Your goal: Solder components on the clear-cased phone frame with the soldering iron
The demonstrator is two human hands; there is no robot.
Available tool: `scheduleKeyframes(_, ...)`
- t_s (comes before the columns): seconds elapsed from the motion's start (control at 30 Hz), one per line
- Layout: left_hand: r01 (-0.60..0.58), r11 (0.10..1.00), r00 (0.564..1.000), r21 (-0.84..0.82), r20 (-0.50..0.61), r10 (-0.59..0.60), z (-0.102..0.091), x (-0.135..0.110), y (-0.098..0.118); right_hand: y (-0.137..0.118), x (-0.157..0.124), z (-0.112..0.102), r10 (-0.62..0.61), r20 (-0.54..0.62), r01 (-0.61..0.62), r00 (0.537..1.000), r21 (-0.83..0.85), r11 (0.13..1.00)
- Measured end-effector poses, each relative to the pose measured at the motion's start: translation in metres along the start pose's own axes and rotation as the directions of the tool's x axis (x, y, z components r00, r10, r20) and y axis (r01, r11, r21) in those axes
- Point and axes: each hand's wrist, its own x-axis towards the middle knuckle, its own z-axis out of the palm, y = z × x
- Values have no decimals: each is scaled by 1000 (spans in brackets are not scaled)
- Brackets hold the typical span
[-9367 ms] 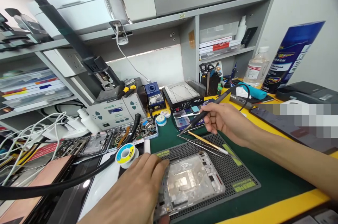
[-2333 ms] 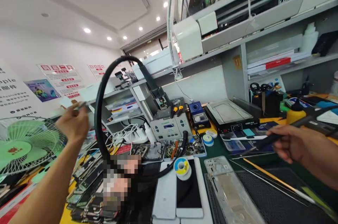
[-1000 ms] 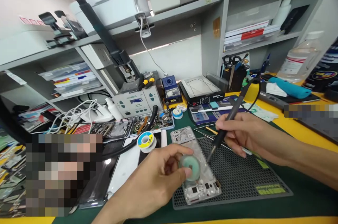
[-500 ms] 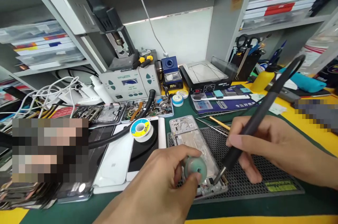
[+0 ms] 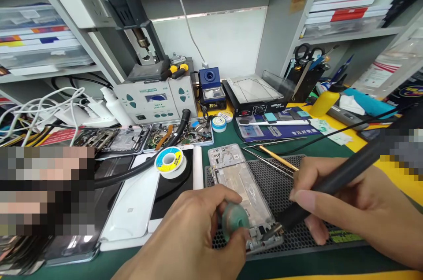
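Observation:
My left hand (image 5: 194, 236) pinches a small round green translucent spool (image 5: 236, 220) between thumb and fingers, above the lower left of an opened phone frame (image 5: 246, 189). In my right hand (image 5: 357, 205) is a soldering iron (image 5: 353, 167) with a thick black handle, held like a pen. Its metal end points at the small parts along the frame's near end; whether it touches them I cannot tell. The frame lies partly on a black honeycomb mat (image 5: 297, 192). Part of its near left edge is hidden behind my left hand.
Left of the frame, a solder reel (image 5: 170, 162) rests on white phone panels (image 5: 128, 200). Tweezers (image 5: 269, 161) lie beyond the mat. Behind stand a grey hot-air station (image 5: 155, 99) and a heating plate (image 5: 259, 93). A black hose (image 5: 132, 176) crosses the left side.
The soldering iron's handle has tipped lower toward the right, its end staying over the frame's near end. My left hand and the green spool have shifted slightly left in view.

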Motion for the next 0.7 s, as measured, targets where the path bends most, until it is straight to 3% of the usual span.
scheduleKeyframes(0.17,-20,999,998,31,-51,22,6,-1,-7,3,-2,1,-18,15,18,1000,-54,998)
scheduleKeyframes(0.7,-22,999,1000,27,-12,23,2,-4,-7,5,-8,0,-100,10,100,995,-183,978)
